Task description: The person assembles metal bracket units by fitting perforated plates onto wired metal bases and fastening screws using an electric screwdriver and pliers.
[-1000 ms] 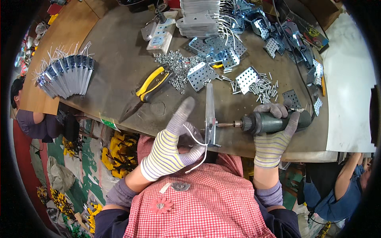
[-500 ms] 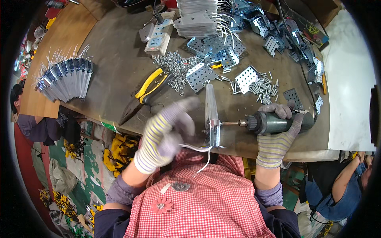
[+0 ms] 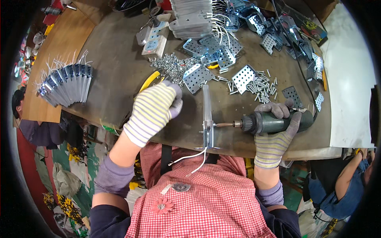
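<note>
My right hand [image 3: 274, 131] is wrapped round a dark green power screwdriver [image 3: 274, 122]. Its bit points left, with the tip at the side of a perforated metal bracket [image 3: 208, 133]. That bracket stands at the table's near edge, joined to a long translucent strip [image 3: 206, 101]; two white wires [image 3: 203, 158] hang from it over my apron. Gloved in stripes, my left hand [image 3: 152, 109] is curled beside a pile of small nuts [image 3: 170, 65]. Its fingertips are hidden, so whatever they pinch cannot be made out. Yellow-handled pliers [image 3: 149, 81] lie mostly hidden beneath it.
Loose screws [image 3: 262, 88] lie around a perforated plate [image 3: 243, 78]. Farther back are stacked wired strips [image 3: 192, 25], a power strip [image 3: 155, 41] and a heap of brackets [image 3: 266, 33]. Fanned finished strips [image 3: 67, 83] sit at left. A black cord [image 3: 295, 55] runs down the right.
My left hand has moved up and left from beside the bracket to the nuts, covering most of the pliers. The right hand still holds the screwdriver at the bracket. Both wires now hang free.
</note>
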`<state>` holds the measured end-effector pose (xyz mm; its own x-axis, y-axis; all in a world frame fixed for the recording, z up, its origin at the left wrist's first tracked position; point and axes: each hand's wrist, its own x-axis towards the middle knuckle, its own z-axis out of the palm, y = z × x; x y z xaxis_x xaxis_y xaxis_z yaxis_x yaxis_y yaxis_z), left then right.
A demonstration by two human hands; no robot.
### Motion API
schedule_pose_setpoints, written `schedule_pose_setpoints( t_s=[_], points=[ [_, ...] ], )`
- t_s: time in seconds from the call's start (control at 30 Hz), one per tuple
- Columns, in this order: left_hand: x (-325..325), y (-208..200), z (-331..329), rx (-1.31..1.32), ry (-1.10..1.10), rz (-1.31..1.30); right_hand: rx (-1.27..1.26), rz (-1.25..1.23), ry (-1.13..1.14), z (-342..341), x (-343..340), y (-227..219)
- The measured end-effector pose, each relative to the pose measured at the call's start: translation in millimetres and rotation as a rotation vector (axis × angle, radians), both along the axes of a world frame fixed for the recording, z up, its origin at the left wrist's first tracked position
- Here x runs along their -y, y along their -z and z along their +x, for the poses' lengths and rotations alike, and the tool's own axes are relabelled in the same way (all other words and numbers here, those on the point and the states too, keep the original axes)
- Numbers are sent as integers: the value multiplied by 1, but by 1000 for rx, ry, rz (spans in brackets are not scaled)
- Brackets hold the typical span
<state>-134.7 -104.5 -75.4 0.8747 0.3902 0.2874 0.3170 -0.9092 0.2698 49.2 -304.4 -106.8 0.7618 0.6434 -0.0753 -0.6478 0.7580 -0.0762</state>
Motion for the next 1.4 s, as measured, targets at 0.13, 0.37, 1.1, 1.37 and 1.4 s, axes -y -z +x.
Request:
schedule_pose_setpoints(
  t_s=[0.13, 0.37, 1.1, 1.37, 1.4],
  points=[
    [50, 1, -8, 348, -175, -865, 1, -7, -12, -1, -3, 1],
    [76, 15, -3, 545, -242, -683, 3, 21, -40, 2, -2, 1],
    [72, 15, -5, 538, -127, -615, -3, -43, -20, -4, -6, -6],
    [73, 15, -6, 522, -134, -417, 32, -88, -24, -4, -6, -7],
    [74, 16, -6, 518, -141, -373, 35, -86, -25, -4, -7, -7]
  ],
)
